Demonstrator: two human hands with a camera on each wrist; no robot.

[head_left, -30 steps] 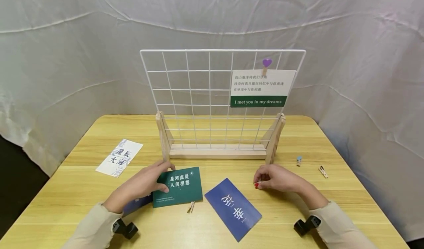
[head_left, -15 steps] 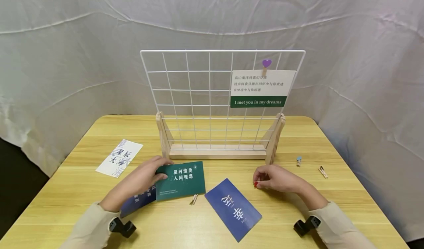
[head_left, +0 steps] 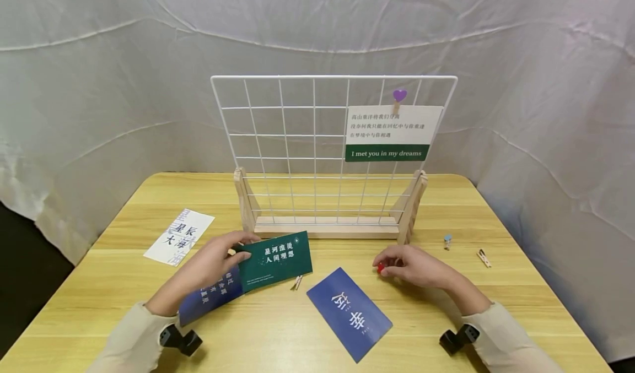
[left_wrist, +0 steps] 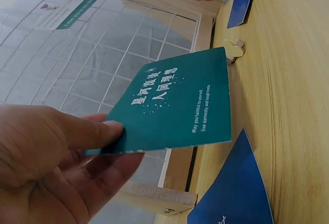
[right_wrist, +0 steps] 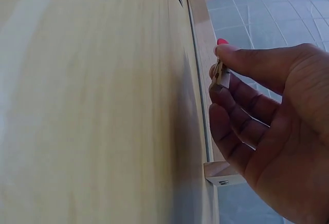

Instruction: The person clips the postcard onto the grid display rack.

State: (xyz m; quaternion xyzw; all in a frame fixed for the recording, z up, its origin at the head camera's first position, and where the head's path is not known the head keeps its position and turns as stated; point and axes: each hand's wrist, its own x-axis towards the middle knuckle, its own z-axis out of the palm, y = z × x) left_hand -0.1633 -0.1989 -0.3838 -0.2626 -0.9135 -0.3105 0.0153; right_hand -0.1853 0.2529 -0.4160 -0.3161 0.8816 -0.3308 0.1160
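Note:
My left hand (head_left: 215, 263) pinches a green postcard (head_left: 278, 260) with white lettering by its left edge, thumb on the printed face. In the left wrist view the green postcard (left_wrist: 175, 100) is tilted up off the table. Between thumb and fingers of my right hand (head_left: 414, 265) is a small wooden clothespin (right_wrist: 221, 72) with a red top, held low over the table right of centre. A white wire grid (head_left: 314, 141) in a wooden stand (head_left: 327, 230) stands behind both hands. On its right side hangs a white and green card (head_left: 387, 133) under a purple heart clothespin (head_left: 399, 95).
One blue card (head_left: 349, 313) lies between the hands, another blue card (head_left: 210, 298) partly under the left hand and green postcard. A white card (head_left: 179, 237) lies at left. Loose clothespins include one by the green postcard (head_left: 297, 282), a blue-topped clothespin (head_left: 448, 241) and another clothespin (head_left: 484, 258) at right.
My left hand has lifted the green postcard and carried it slightly right and toward the grid, uncovering more of the blue card below. My right hand has raised the red clothespin a little.

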